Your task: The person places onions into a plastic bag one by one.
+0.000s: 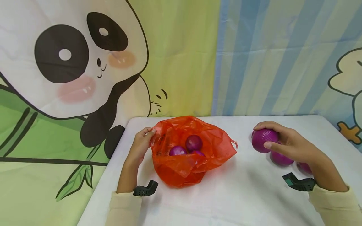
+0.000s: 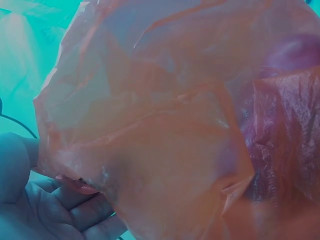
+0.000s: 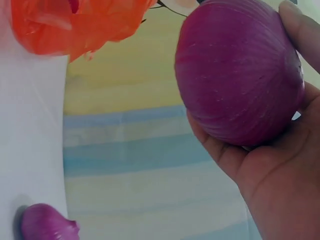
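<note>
A red plastic bag (image 1: pixel 181 169) stands with its mouth open on the white table, red onions (image 1: pixel 194 143) showing inside it. My left hand (image 1: pixel 142 142) pinches the left edge of the bag's rim; in the left wrist view the thin plastic (image 2: pixel 150 150) fills most of the picture. To the right of the bag, my right hand (image 1: pixel 291 144) grips a red onion (image 1: pixel 264 140) between thumb and fingers. The right wrist view shows this onion (image 3: pixel 240 75) closely, lifted off the table. Beneath and behind the hand lie other red onions (image 1: pixel 282 159), partly hidden.
The white table (image 1: pixel 226 201) reaches back to a printed cloth (image 1: pixel 181 62) with a panda and stripes. At the bag's right tip a small handle loop (image 1: pixel 234 144) sticks out. Another onion (image 1: pixel 304 168) lies beside my right wrist.
</note>
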The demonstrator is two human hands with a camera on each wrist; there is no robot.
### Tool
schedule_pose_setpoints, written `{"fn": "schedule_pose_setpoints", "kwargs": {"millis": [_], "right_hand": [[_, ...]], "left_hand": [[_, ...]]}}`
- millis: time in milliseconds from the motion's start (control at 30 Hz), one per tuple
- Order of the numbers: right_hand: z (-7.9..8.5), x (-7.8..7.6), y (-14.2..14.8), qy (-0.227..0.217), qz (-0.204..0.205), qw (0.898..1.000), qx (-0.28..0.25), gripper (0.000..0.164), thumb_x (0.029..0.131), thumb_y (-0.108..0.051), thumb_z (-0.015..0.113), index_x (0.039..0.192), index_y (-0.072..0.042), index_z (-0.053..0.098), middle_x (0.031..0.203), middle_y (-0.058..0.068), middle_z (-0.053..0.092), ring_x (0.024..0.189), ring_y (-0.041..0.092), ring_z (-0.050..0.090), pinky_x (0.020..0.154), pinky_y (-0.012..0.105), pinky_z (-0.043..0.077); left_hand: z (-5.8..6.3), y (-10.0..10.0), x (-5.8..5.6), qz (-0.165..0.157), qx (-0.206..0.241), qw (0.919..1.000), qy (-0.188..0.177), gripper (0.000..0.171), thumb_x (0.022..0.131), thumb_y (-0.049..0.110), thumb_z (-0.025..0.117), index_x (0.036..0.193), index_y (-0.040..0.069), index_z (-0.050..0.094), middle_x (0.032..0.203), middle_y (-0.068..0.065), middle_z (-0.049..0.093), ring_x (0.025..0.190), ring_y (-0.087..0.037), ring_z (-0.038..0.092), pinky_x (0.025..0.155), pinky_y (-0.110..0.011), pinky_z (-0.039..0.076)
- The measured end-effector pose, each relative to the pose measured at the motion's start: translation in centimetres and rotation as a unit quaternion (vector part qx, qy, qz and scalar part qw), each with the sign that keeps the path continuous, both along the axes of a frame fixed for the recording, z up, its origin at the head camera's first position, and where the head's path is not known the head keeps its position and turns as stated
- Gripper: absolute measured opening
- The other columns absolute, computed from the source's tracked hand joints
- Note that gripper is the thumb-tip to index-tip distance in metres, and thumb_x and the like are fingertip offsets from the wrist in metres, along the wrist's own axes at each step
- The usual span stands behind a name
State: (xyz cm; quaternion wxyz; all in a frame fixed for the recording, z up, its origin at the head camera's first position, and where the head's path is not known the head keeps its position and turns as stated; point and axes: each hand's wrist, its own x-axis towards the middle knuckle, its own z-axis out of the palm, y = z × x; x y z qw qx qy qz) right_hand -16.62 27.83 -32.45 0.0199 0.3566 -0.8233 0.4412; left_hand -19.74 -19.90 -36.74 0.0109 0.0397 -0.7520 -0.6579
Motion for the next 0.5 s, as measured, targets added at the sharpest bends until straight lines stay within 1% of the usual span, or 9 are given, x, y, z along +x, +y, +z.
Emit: {"fn": "schedule_pose_setpoints", "kwargs": {"millis": [100, 200, 267, 367, 433, 500], "right_hand": [[0.6, -0.2, -0.3, 0.013, 0.007, 1.000, -0.015, 0.058, 0.084, 0.016, 0.063, 0.136, -0.004, 0.046, 0.133, 0.008, 0.046, 0.112, 0.013, 0.054, 0.074, 0.028, 0.055], [1.2, -0.4, -0.9, 0.014, 0.010, 1.000, -0.013, 0.059, 0.084, 0.015, 0.064, 0.136, -0.005, 0.047, 0.133, 0.006, 0.047, 0.111, 0.013, 0.054, 0.073, 0.030, 0.055], [1.6, -0.6, -1.3, 0.005, 0.019, 1.000, -0.003, 0.057, 0.085, 0.012, 0.064, 0.136, -0.007, 0.048, 0.133, 0.005, 0.048, 0.110, 0.014, 0.054, 0.072, 0.031, 0.055], [2.1, -0.9, -2.0, -0.011, 0.040, 0.999, 0.009, 0.053, 0.087, 0.009, 0.064, 0.135, -0.009, 0.050, 0.131, 0.004, 0.049, 0.108, 0.016, 0.056, 0.072, 0.034, 0.056], [2.5, -1.2, -2.6, -0.017, 0.053, 0.998, 0.011, 0.052, 0.088, 0.007, 0.064, 0.135, -0.011, 0.050, 0.131, 0.004, 0.050, 0.107, 0.018, 0.056, 0.071, 0.036, 0.056], [2.9, -1.6, -3.3, -0.025, 0.069, 0.997, 0.001, 0.052, 0.089, 0.007, 0.063, 0.135, -0.011, 0.050, 0.132, 0.006, 0.049, 0.107, 0.021, 0.056, 0.072, 0.037, 0.056]], "left_hand": [[0.0, 0.1, 0.0, 0.000, -0.004, 1.0000, -0.007, 0.025, 0.102, 0.026, 0.050, 0.104, 0.002, 0.056, 0.092, -0.007, 0.054, 0.087, -0.019, 0.051, 0.074, -0.025, 0.046], [-0.1, 0.2, 0.0, 0.000, -0.003, 1.0000, -0.006, 0.024, 0.102, 0.026, 0.051, 0.104, 0.002, 0.056, 0.087, -0.006, 0.053, 0.083, -0.018, 0.051, 0.070, -0.024, 0.046], [-0.1, 0.2, -0.1, -0.003, 0.004, 1.0000, -0.004, 0.023, 0.102, 0.025, 0.051, 0.102, 0.002, 0.056, 0.080, -0.005, 0.051, 0.074, -0.016, 0.049, 0.065, -0.024, 0.044], [-0.1, 0.2, -0.1, -0.009, 0.017, 0.9998, -0.004, 0.022, 0.101, 0.024, 0.052, 0.101, 0.002, 0.055, 0.076, -0.003, 0.053, 0.068, -0.014, 0.051, 0.063, -0.025, 0.047], [-0.1, 0.1, -0.1, -0.011, 0.020, 0.9997, -0.005, 0.023, 0.101, 0.024, 0.052, 0.101, 0.002, 0.055, 0.079, -0.003, 0.055, 0.068, -0.014, 0.054, 0.064, -0.026, 0.049], [0.0, 0.1, -0.1, -0.007, 0.016, 0.9998, -0.005, 0.023, 0.102, 0.025, 0.051, 0.102, 0.003, 0.055, 0.084, -0.004, 0.056, 0.072, -0.015, 0.056, 0.067, -0.026, 0.051]]}}
